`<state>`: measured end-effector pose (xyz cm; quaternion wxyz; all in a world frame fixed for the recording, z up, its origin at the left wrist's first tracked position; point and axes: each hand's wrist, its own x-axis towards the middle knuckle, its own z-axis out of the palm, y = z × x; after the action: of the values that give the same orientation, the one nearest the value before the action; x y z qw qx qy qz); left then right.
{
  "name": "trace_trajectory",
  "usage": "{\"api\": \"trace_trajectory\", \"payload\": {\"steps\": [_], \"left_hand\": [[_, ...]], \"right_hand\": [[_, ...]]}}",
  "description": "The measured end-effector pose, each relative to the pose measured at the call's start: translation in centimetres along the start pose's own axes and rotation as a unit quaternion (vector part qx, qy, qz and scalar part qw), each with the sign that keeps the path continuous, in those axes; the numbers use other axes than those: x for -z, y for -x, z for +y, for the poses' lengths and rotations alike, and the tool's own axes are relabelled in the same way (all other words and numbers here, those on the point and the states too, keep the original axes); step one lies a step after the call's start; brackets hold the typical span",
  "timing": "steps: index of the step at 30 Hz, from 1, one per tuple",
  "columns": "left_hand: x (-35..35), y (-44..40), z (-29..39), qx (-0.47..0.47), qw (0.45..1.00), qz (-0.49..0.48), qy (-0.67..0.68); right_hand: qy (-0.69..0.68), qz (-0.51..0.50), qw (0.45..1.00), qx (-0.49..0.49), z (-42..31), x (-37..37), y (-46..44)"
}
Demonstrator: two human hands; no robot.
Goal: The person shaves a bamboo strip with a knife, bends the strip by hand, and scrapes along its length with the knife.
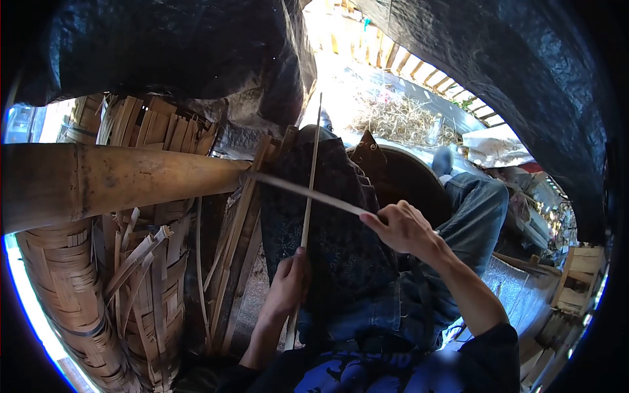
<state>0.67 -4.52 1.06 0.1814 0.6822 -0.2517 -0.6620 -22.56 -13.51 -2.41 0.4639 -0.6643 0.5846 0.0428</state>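
My left hand (288, 280) is closed round a long thin bamboo strip (312, 183), which points up and away over a dark patterned cloth (341, 229) on my lap. In my right hand (403, 229) is the end of a long thin blade (308, 191), slightly blurred; its handle is hidden in the fingers. The blade crosses the strip above my left hand, and its far end lies near the tip of a thick bamboo pole (157, 178). Whether blade and strip touch, I cannot tell.
Woven bamboo baskets (65, 281) holding split strips stand at the left. More long slats (242, 229) lean beside my left arm. A dark round container (406, 177) is beyond my lap. Black sheeting (177, 46) hangs overhead, and straw (400, 121) lies on the ground ahead.
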Motion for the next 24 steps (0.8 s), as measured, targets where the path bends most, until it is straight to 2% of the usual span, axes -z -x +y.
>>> {"api": "trace_trajectory", "payload": {"steps": [5,7,9,16,17,18,20,22,23,24], "left_hand": [[-0.6,-0.3,-0.3,0.003,0.995,0.043,-0.093],[-0.7,-0.2,-0.4,-0.009,0.993,0.053,-0.108],[-1.1,0.1,-0.1,-0.041,0.984,0.085,-0.15],[-0.8,1.1,-0.3,-0.034,0.991,0.059,-0.111],[-0.9,1.4,0.2,-0.005,0.995,0.061,-0.083],[-1.0,1.7,0.6,0.025,0.996,0.063,-0.055],[-1.4,2.4,1.1,0.009,0.996,0.055,-0.067],[-1.5,2.9,0.8,-0.003,0.996,0.046,-0.082],[-1.3,3.3,0.4,0.004,0.997,0.018,-0.074],[-1.1,3.6,0.1,0.011,0.998,-0.009,-0.064]], "right_hand": [[0.012,0.001,0.999,-0.032,0.5,-0.9,0.5],[0.071,0.105,0.991,0.05,0.9,-2.0,0.2],[0.071,0.111,0.99,0.045,0.7,-2.5,-0.1],[0.057,0.111,0.992,0.035,-0.7,-2.7,-1.1],[0.057,0.113,0.991,0.035,-0.6,-2.9,-1.1],[0.067,0.145,0.985,0.058,-0.3,-3.5,-1.2],[0.076,0.177,0.978,0.079,0.2,-4.4,-2.1],[0.163,0.322,0.913,0.191,0.8,-5.1,-3.7],[0.162,0.324,0.913,0.188,1.6,-5.2,-5.4],[0.14,0.245,0.949,0.142,2.6,-5.0,-7.5]]}}
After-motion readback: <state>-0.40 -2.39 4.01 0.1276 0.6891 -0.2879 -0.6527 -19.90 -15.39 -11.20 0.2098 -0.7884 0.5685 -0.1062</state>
